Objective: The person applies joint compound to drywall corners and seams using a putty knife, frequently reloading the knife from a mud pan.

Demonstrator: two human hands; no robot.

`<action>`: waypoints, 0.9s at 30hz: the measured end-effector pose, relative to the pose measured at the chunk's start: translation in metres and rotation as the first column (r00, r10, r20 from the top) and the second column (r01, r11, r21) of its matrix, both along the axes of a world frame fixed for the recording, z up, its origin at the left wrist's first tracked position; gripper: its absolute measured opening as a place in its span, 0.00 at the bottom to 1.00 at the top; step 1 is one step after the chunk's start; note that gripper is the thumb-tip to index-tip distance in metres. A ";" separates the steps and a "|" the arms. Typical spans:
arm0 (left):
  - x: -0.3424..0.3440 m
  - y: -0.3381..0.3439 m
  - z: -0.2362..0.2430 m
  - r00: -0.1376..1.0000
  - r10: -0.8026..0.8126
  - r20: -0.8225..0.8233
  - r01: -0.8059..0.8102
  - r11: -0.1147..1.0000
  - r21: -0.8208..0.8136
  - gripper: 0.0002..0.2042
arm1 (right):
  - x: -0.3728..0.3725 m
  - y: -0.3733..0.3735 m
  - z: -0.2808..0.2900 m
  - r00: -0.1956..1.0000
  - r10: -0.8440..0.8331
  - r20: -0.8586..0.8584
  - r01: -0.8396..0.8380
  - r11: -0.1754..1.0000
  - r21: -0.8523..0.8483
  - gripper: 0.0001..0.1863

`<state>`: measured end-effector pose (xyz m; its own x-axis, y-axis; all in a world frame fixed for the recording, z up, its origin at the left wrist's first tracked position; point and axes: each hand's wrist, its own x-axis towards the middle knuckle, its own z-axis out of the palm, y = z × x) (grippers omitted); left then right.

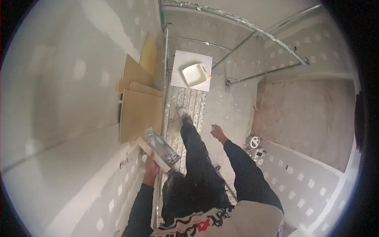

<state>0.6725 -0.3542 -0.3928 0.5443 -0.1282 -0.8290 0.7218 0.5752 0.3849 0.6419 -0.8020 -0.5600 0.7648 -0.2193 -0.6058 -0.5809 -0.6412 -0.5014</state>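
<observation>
My left hand (151, 170) is closed on a long, open-topped mud pan (161, 145) with a pale outer side. Grey-white smears coat its inside, and it is held tilted beside the left wall. Out over the floor to the right, my right hand (218, 133) has its fingers pinched together. A thin, pale sliver projects from them, perhaps a blade seen edge-on; its kind is not clear. Ahead of my foot, a white cut-open plastic container (193, 76) sits on a square white board (179, 61).
I stand on a spattered metal scaffold plank (183, 96). Scaffold rails (237, 21) cross ahead and right. Brown boards (142, 114) stick out along the left wall. A large brownish panel (304, 118) is at right, with white rolls (253, 141) near its lower left corner.
</observation>
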 end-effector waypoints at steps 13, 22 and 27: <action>0.207 -0.195 -0.243 0.849 -0.394 0.351 0.299 0.908 0.294 0.32 | 0.411 -0.072 -0.191 0.918 0.391 -0.063 -0.388 0.853 -0.349 0.16; 0.241 -0.224 -0.320 0.979 -0.125 -0.161 0.147 0.980 0.136 0.27 | 0.506 -0.094 -0.287 0.790 0.612 -0.012 -0.523 0.663 -0.536 0.10; 0.232 -0.219 -0.344 0.975 -0.090 -0.204 0.114 0.987 0.112 0.27 | 0.480 -0.128 -0.310 0.642 0.766 0.022 -0.630 0.544 -0.554 0.11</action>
<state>0.9044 -0.5728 -0.7363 0.3569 -0.0653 -0.9319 0.8431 0.4520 0.2913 1.1219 -0.9304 -0.8705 0.8937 0.2597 -0.3660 0.2497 -0.9654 -0.0754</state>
